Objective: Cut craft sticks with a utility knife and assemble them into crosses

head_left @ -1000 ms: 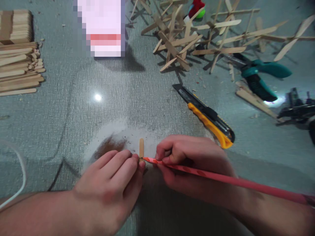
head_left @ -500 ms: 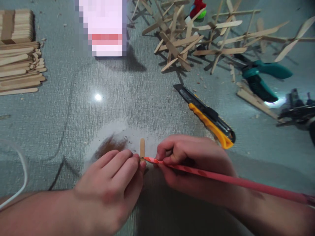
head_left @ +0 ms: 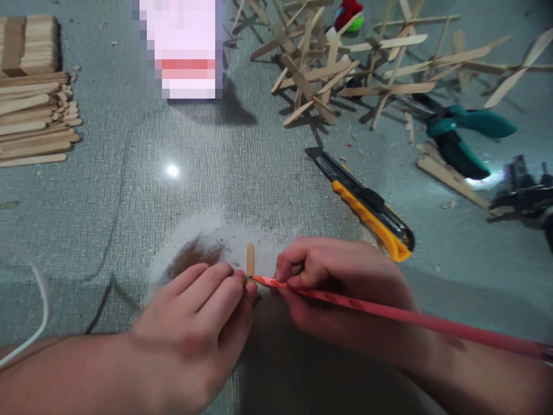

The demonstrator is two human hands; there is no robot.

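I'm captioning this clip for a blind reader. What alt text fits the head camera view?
A left hand pins a short wooden stick piece to a grey surface while the right hand presses a red pencil tip against it. Beyond lie a yellow utility knife, teal pliers, stacked craft sticks and glued stick assemblies.

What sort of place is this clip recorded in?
Probably a home craft spot on a grey mat, not a workshop bench. Stacked craft sticks, glued stick frames and a utility knife lie around, while the hands mark a short stick with a red pencil.
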